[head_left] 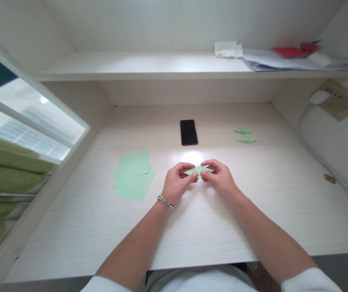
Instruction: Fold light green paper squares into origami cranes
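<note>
Between both hands is a small piece of folded green paper [198, 170], diamond-shaped with pointed ends to the left and right. My left hand [178, 178] pinches its left half between thumb and fingers. On the other side, my right hand [219, 175] grips the right half the same way, thumb in front. The two thumbs lie close together near the middle of the paper, hiding part of its lower edge. A silver chain bracelet [165, 202] circles my left wrist.
Flat green paper sheets [134, 174] lie in a loose stack at left. Behind the hands rests a black phone [189, 132]. Two folded green paper cranes [247, 140] sit at right. A white cable [310, 148] hangs from a wall socket [341, 100]. Papers [277, 60] lie on the shelf.
</note>
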The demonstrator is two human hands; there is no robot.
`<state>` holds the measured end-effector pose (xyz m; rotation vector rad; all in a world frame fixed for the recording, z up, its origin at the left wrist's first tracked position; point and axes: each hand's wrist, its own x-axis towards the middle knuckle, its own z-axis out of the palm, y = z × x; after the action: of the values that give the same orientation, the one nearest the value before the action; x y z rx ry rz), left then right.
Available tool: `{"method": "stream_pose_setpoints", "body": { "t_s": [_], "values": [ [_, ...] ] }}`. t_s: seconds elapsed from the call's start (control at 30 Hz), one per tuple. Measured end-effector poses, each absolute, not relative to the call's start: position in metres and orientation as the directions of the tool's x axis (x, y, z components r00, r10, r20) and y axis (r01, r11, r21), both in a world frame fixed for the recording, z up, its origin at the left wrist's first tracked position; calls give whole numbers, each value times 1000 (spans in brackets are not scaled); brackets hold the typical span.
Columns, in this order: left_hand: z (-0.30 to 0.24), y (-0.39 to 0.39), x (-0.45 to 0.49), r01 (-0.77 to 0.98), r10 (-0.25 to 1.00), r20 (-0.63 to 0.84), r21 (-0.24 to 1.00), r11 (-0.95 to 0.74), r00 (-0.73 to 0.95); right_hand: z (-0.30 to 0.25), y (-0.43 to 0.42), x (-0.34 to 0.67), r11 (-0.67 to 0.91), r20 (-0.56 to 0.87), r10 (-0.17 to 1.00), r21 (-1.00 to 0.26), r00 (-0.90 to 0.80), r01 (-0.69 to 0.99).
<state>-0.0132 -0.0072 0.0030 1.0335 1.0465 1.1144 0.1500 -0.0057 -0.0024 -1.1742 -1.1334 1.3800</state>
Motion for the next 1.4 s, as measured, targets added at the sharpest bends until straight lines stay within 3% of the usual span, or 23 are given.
{"method": "stream_pose_setpoints", "body": {
  "t_s": [0.73, 1.07, 1.4],
  "values": [
    [5, -7, -14, -95, 990, -109, 989, 117, 91, -6, -3, 151, -80, -77, 995, -996, -70, -47],
    [1, -8, -15, -93, 965, -138, 982, 162, 221, -4, -2, 157, -72, -75, 983, -997, -169, 23],
    [7, -9, -13, -130, 965, -174, 971, 201, 194, 5, -6, 153, -206, -190, 969, -974, -157, -97]
  ]
}}
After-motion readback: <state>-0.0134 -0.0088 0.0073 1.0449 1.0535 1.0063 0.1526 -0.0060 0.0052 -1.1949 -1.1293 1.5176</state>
